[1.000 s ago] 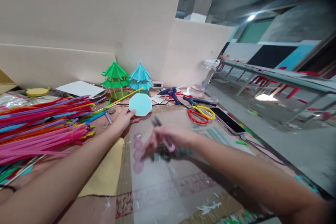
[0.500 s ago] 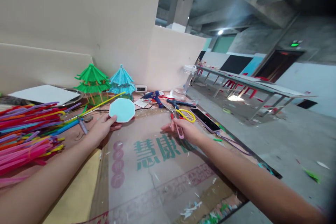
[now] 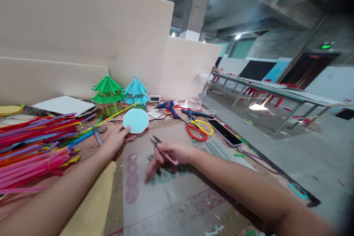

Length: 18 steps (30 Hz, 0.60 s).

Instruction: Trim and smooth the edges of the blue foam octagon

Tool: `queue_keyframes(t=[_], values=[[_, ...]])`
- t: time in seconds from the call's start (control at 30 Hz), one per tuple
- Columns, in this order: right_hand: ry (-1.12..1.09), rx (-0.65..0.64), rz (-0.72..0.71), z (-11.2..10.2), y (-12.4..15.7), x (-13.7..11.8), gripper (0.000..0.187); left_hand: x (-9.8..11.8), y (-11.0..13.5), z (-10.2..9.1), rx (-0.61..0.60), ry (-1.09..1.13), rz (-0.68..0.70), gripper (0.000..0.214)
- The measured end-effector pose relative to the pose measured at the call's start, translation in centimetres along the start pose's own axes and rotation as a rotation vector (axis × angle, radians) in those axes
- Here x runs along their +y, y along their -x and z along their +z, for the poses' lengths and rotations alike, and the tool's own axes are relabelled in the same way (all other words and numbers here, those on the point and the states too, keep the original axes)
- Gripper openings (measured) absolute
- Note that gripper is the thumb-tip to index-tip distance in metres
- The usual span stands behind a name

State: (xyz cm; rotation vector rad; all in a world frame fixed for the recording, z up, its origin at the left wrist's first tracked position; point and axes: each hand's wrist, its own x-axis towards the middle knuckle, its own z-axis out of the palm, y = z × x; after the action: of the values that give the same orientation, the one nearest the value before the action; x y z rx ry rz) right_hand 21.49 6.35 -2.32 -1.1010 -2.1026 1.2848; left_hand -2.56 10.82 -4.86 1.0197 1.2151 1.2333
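My left hand (image 3: 123,136) pinches the lower left edge of a pale blue octagonal piece (image 3: 135,121) with a white border, held up above the work surface. In my right hand (image 3: 171,155) is a small pair of scissors (image 3: 167,151) with pink handles; the blades point up and left, slightly apart. Some of that hand's fingers are blurred by motion. Under both hands lies a printed cardboard sheet (image 3: 149,195). Beyond my right hand rest larger scissors (image 3: 200,129) with red and yellow handles.
Bundles of coloured pipe cleaners (image 3: 35,147) fill the left. Behind stand a green pagoda model (image 3: 108,94) and a blue one (image 3: 136,90). A glue gun (image 3: 168,108), pliers (image 3: 197,113), a phone (image 3: 224,132) and a clear plastic jar (image 3: 202,88) line the back right.
My right hand has moved left and nearer me, carrying the pink-handled scissors away from the red-and-yellow pair. My left hand still holds the octagon. The camera view has shifted slightly.
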Motion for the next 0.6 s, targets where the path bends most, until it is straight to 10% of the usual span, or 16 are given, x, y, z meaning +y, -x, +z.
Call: queue_keyframes(t=[0.27,0.37,0.47,0.6], values=[[0.122,0.233,0.019,-1.2,-0.4,-0.6,0.029,0.2,0.0,0.0,-0.002,0.023,-0.022,0.002],[0.022,-0.272,-0.178,3.2,0.0,-3.3,0.024,0.2,0.1,0.0,-0.002,0.027,-0.014,0.004],[-0.203,-0.832,-0.018,6.0,1.2,-5.4,0.046,0.0,-0.1,-0.1,-0.007,0.028,-0.009,0.003],[0.037,-0.142,-0.028,5.2,0.4,-5.0,0.039,-0.4,-0.6,-0.2,-0.012,0.027,-0.008,0.001]])
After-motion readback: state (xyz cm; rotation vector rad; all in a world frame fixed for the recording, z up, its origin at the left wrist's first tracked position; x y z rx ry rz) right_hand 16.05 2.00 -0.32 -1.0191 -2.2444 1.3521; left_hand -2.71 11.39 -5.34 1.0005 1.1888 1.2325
